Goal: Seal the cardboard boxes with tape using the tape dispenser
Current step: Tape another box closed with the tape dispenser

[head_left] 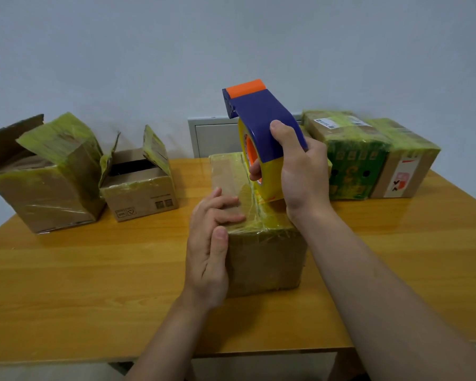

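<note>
Wooden table, middle: my left hand presses straight fingers on the box; my right hand grips the tape dispenser.

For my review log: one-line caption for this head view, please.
Right hand holds the tape dispenser over the middle box while the left hand rests on it.

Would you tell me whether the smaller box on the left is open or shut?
Open: the smaller box has its flaps standing up, and a dark gap shows inside.
</note>
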Available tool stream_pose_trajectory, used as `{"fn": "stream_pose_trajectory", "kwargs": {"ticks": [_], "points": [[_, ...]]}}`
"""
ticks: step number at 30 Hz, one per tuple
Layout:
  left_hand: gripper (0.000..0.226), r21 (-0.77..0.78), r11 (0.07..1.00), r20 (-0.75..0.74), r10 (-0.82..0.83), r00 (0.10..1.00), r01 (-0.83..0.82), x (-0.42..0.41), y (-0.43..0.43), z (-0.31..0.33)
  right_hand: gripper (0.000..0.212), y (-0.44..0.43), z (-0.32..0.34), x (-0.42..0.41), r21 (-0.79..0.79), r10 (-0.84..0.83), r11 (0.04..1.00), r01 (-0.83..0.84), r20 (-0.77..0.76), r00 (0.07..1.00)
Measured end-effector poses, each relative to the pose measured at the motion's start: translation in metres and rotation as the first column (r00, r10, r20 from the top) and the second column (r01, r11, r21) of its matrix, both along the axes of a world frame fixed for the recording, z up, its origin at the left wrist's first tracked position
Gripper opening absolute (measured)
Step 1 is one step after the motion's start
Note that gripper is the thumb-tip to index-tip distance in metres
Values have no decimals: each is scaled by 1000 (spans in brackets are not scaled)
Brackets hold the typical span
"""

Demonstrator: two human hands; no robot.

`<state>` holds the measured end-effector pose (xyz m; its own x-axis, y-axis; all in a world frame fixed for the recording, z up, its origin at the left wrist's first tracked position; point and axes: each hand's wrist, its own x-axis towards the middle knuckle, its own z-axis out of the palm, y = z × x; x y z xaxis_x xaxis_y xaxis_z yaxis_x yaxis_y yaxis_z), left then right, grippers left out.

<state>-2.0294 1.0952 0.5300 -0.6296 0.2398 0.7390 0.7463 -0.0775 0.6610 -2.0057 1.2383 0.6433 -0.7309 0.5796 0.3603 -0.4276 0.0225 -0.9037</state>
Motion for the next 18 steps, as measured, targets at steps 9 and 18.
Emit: {"fn": "stream_pose_trajectory", "kwargs": {"ticks": [9,18], "points": [[24,-19,1000,-44,-11,999,10,-4,3,14,38,3,-1,0,-4,19,1000,-19,13,1000],[21,-263,964,-189,-1,982,-50,-14,-6,29,30,5,-3,-1,-32,46,998,-46,-2,999]]}}
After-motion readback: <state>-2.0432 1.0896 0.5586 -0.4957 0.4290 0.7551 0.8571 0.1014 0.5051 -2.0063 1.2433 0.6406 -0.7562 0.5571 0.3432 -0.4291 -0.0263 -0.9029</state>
